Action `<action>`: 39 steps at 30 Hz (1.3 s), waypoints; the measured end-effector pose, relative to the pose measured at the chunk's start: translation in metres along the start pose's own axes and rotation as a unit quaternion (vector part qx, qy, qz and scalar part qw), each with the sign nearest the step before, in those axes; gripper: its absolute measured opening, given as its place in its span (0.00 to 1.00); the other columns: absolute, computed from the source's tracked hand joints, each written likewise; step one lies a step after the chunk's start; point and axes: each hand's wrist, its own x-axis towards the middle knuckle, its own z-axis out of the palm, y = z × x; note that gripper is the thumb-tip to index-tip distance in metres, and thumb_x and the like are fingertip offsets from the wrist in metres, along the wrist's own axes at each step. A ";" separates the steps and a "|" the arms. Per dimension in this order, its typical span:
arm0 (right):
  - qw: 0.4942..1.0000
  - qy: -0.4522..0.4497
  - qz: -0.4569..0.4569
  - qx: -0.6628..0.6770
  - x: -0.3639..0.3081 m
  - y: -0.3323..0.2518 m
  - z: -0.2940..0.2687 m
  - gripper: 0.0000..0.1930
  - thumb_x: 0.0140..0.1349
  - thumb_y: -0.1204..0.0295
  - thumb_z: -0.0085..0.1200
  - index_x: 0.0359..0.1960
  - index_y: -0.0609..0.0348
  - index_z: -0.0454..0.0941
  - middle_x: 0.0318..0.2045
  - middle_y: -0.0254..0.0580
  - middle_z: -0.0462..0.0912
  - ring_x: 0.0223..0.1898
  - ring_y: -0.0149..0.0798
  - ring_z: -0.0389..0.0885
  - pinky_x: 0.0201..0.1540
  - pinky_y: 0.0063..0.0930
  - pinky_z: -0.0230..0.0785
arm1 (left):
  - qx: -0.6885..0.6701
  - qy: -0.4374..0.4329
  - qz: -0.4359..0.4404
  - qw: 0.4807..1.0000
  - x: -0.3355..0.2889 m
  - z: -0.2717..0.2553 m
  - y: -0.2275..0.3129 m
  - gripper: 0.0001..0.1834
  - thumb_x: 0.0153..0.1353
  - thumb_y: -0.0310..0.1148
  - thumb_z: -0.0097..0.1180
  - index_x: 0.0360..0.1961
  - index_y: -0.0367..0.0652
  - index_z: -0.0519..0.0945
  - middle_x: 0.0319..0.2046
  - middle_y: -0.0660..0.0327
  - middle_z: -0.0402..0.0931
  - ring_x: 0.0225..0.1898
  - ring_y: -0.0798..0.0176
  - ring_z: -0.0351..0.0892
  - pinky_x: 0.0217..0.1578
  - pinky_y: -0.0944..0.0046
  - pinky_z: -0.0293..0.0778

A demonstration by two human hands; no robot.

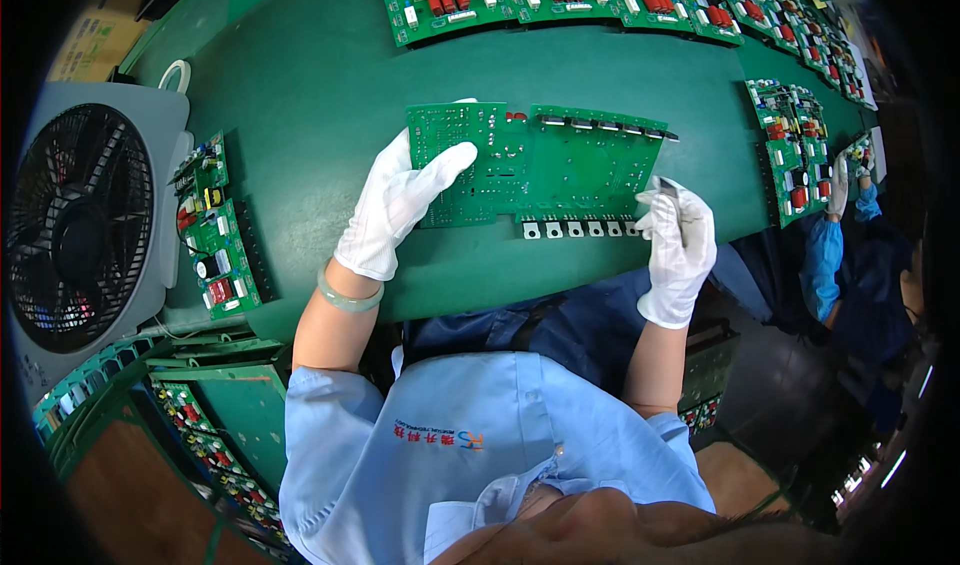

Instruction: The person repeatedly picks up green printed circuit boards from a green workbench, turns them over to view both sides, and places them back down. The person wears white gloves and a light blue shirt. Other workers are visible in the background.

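A green circuit board (580, 170) is held above the green table, its solder side facing up. Black components line its far edge, and metal-tabbed transistors (570, 230) stick out along its near edge. My left hand (400, 190), in a white glove, grips the board's left end with the thumb on top; its other fingers are mostly hidden beneath. My right hand (680, 230), gloved too, is closed by the board's right near corner. Something small and dark shows at its fingertips, too small to name.
Populated circuit boards (560, 0) stand in a row along the table's far side. More boards (790, 155) lie at the right, and another board (218, 235) at the left beside a fan (85, 225). A white tape roll (175, 75) is near the fan. A co-worker's gloved hand (838, 185) shows far right.
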 end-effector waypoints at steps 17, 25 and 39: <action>0.749 -0.329 0.222 0.530 -0.097 -0.046 0.143 0.15 0.74 0.75 0.45 0.54 0.68 0.79 0.71 0.52 0.61 0.74 0.47 0.57 0.72 0.37 0.56 | 0.118 0.307 0.210 0.921 0.000 -0.024 0.001 0.17 0.77 0.36 0.46 0.50 0.32 0.80 0.42 0.57 0.83 0.40 0.66 0.80 0.42 0.62 0.78; 0.759 -0.044 0.183 0.623 -0.054 -0.010 0.123 0.20 0.74 0.75 0.46 0.65 0.64 0.67 0.71 0.49 0.63 0.73 0.47 0.59 0.75 0.39 0.54 | -0.024 0.264 0.203 0.943 -0.003 -0.024 0.011 0.25 0.79 0.43 0.39 0.62 0.31 0.71 0.55 0.53 0.77 0.51 0.61 0.80 0.52 0.59 0.79; 0.907 0.196 0.131 0.348 -0.101 0.051 -0.066 0.19 0.70 0.69 0.51 0.60 0.64 0.74 0.48 0.41 0.84 0.30 0.27 0.75 0.33 0.21 0.72 | 0.123 0.136 0.282 0.942 -0.017 0.010 0.008 0.29 0.71 0.47 0.54 0.61 0.31 0.70 0.50 0.51 0.73 0.49 0.60 0.75 0.50 0.59 0.74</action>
